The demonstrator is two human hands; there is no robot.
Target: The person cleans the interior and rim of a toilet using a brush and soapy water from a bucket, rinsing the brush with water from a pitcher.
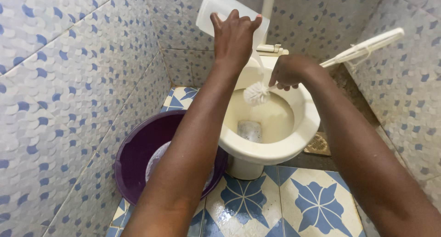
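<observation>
My left hand [234, 35] grips a translucent white plastic jug [216, 10], tilted over the cream toilet bowl [301, 131], and a thin stream of water falls from it. My right hand [289, 72] holds a white toilet brush by its long handle [367, 48]. The brush's bristle head [256, 94] hangs just inside the bowl's back rim, under the water stream. A little foamy water lies at the bottom of the bowl.
A purple basin [138, 154] with some water stands on the floor left of the toilet, partly hidden by my left arm. Blue-patterned tiled walls close in on both sides. A floor drain grate [318, 144] sits right of the bowl. A white pipe [268, 7] rises behind.
</observation>
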